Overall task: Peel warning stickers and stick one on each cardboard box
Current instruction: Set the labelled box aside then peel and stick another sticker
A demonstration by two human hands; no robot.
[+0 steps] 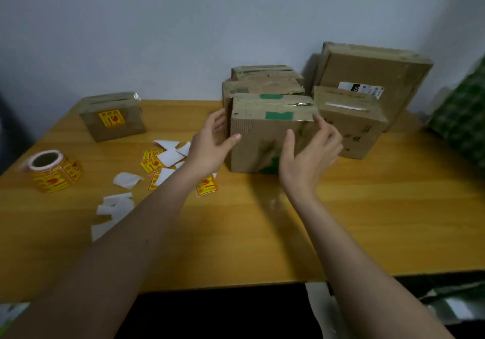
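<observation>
**Both hands at the green-taped box**

Both hands frame the brown cardboard box with green tape patches (265, 133) at the table's centre. My left hand (210, 145) grasps its left edge, thumb on the front face and fingers behind. My right hand (309, 152) lies against the front-right corner with relaxed fingers; I cannot tell whether it grips. At 9 o'clock from the box lie loose yellow-and-red warning stickers (152, 161) among white backing scraps (127, 179). Farther out at 9 o'clock stands the yellow sticker roll (51, 172). At 10 o'clock, a small cardboard box already bearing a sticker (112, 116). More brown boxes (367, 81) crowd behind, 12 to 2 o'clock, on the wooden table (367, 220).
</observation>
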